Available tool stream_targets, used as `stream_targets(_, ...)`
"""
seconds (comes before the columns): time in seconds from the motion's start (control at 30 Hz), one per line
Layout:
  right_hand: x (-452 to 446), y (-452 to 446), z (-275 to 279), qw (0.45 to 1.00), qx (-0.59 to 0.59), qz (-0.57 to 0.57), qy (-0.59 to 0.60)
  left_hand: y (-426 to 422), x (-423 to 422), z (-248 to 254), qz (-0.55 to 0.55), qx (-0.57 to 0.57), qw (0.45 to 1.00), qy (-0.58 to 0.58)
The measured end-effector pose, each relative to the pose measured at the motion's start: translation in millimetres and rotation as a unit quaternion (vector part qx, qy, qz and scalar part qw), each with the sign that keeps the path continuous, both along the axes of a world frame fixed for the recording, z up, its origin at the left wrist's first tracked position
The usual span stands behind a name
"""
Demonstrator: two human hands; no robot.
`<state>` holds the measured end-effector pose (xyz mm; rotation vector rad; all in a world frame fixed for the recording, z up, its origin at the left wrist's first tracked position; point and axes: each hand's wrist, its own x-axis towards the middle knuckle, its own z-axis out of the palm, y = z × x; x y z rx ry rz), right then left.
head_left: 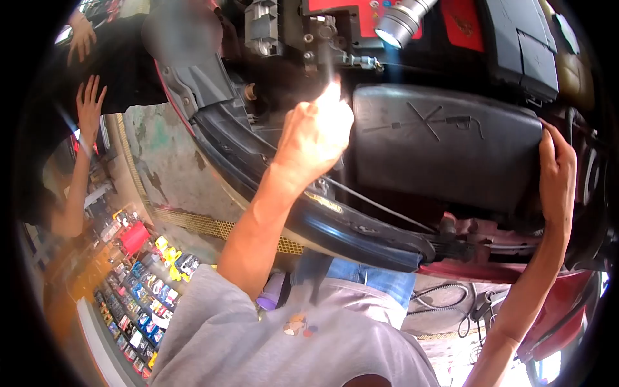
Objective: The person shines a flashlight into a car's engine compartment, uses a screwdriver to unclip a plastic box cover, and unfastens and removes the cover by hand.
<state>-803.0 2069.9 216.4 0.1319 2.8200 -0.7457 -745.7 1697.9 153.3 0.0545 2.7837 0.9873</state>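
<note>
In the head view, my left hand (314, 137) is closed in front of the open engine bay, beside the left edge of a black plastic cover (445, 158). A blurred grey shaft-like streak rises above its bright fingertips; what the fingers hold cannot be made out. My right hand (558, 171) grips the cover's right edge, its fingers bent over the upper corner. A crossed-out spray-gun symbol is moulded into the cover. Beyond my left hand are a metal bolt fitting (325, 29) and a small clamp (364, 62).
A lit flashlight (401, 24) points down from above, near a red battery-like panel (461, 22). The dark front body edge (348, 232) curves between me and the bay. Another person's hand (90, 106) is at left. Shelved goods (138, 290) stand lower left; a black cable (445, 297) lies lower right.
</note>
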Motion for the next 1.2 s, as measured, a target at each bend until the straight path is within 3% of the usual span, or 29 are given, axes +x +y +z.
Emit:
stream_targets(0.1,-4.0,4.4,5.6,0.997,0.015,-0.018,-0.072,0.2,-3.1,6.2,-0.020,0.006,1.000,-0.016)
stream_targets(0.2,-0.2,7.6,-2.8,1.000,0.000,0.024,0.010,1.5,-3.9,10.0,-0.063,-0.034,0.997,0.003)
stream_targets(0.23,1.2,10.8,-4.4,1.000,0.005,0.026,0.016,-1.7,-0.3,3.5,-0.032,0.003,0.999,-0.022)
stream_targets(0.37,-1.4,9.5,-2.4,1.000,0.007,0.019,-0.006,-2.0,2.9,-3.2,-0.054,-0.020,0.998,0.037)
stream_targets(0.47,0.8,10.6,0.7,1.000,0.015,0.026,-0.008,3.0,2.9,-2.9,-0.029,-0.063,0.998,0.010)
stream_targets(0.8,-1.3,4.6,1.0,1.000,0.002,0.008,-0.018,6.6,2.9,3.1,0.034,0.012,0.999,-0.005)
stream_targets(1.0,-1.6,1.7,3.4,1.000,-0.006,-0.001,-0.026,4.2,3.9,-5.9,-0.006,-0.045,0.998,0.041)
stream_targets(1.2,-1.7,1.8,6.2,0.999,-0.013,0.035,-0.012,4.7,1.2,1.6,-0.009,-0.022,0.999,0.047)
